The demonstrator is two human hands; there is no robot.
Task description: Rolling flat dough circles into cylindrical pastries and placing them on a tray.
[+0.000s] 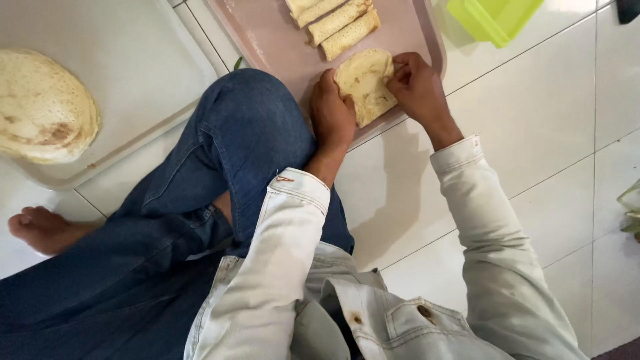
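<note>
A pale, brown-speckled crepe (365, 83) lies partly folded on the near corner of a pink tray (267, 40) on the floor. My left hand (331, 113) presses on its left edge. On the crepe's right side my right hand (417, 87) pinches the edge and folds it inward. Three rolled crepes (340, 23) lie side by side further up the tray.
A stack of flat round crepes (43, 107) sits on a white tray (133, 60) at the left. A lime-green plastic box (493, 19) stands beyond the pink tray on the white floor tiles. My bent knee in blue jeans (247, 133) lies between the trays.
</note>
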